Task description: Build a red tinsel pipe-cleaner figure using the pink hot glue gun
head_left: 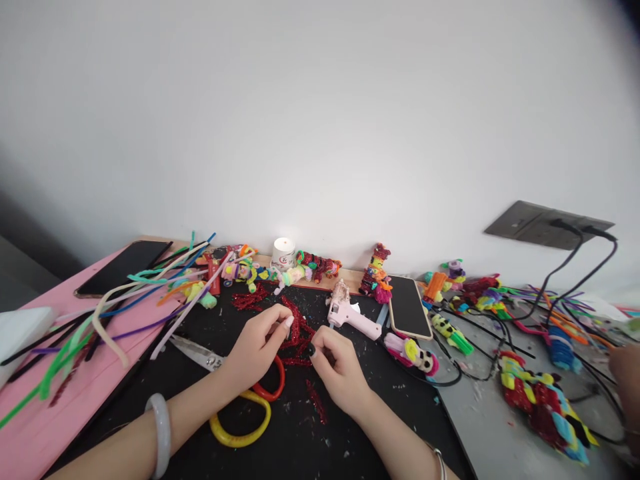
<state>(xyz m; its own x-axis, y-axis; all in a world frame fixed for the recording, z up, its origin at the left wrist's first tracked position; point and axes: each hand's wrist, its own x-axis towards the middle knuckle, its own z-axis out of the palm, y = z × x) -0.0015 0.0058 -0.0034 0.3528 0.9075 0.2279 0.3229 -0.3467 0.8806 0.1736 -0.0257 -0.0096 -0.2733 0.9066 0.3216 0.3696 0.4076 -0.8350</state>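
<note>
The white roll (283, 253) by the wall bears a small red mark. It is too small to read. Nothing else carries legible text.

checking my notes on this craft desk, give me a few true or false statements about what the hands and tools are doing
1. Both hands work red glittery stems on the black mat. True.
2. The right hand holds the glue gun. False: the gun lies on the mat beyond the hand, untouched.
3. The scissors lie under the left hand. True.
4. The left wrist is bare. False: it wears a pale bangle.
5. A phone lies right of the glue gun. True.
</note>
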